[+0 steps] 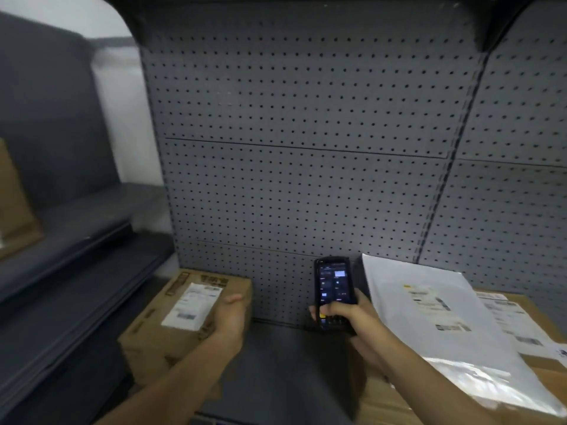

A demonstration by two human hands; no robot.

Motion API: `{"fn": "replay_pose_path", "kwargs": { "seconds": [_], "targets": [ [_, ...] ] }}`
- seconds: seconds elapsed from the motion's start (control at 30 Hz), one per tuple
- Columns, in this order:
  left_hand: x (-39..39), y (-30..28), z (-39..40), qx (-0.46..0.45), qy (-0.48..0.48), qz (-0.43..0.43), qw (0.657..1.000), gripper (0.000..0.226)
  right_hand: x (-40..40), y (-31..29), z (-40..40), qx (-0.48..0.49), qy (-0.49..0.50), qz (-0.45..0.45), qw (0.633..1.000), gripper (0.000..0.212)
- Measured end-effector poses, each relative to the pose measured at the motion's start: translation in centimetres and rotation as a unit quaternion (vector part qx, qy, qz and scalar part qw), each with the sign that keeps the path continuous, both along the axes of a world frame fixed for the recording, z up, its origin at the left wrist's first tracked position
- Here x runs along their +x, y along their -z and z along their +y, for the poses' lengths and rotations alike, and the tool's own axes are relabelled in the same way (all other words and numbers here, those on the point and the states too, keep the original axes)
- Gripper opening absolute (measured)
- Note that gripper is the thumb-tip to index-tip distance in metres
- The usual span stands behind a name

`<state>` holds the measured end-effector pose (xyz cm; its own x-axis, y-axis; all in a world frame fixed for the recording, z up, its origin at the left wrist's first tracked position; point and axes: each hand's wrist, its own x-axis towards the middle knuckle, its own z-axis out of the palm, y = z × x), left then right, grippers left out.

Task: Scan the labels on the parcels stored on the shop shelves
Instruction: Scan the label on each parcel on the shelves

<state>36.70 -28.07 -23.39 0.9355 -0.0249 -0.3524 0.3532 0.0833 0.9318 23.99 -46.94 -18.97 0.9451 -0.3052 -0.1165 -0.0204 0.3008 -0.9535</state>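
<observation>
A brown cardboard parcel (153, 329) with a white label (191, 305) on top sits at the left end of the grey shelf (276, 363). My left hand (230, 317) grips its right edge. My right hand (346, 314) holds a black handheld scanner (333, 289) upright, its screen lit and facing me, between the two parcels. To the right lies a grey plastic mailer bag (445, 329) with a printed label (432, 305), resting on a larger cardboard box (521, 308) that carries its own labels.
A grey perforated back panel (306, 148) rises behind the shelf. Dark shelves (76, 271) run along the left, with the corner of another cardboard box (15, 210) at the far left edge. An overhead shelf bracket (497, 23) shows at top right.
</observation>
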Motion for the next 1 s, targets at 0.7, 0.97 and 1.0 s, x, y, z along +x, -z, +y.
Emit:
{"fn": "replay_pose_path", "kwargs": {
  "seconds": [0.7, 0.97, 1.0],
  "targets": [
    [15.6, 6.5, 25.3, 0.158, 0.131, 0.031, 0.978, 0.066, 14.9, 9.4, 21.4, 0.006, 0.043, 0.192, 0.981, 0.059],
    [18.3, 8.6, 23.8, 0.094, 0.251, 0.052, 0.962, 0.044, 16.2, 11.0, 21.0, 0.015, 0.066, 0.196, 0.978, 0.062],
    [18.4, 8.8, 23.6, 0.091, 0.259, 0.044, 0.961, 0.045, 16.2, 11.0, 20.9, 0.01, 0.065, 0.194, 0.979, 0.061]
  ]
}}
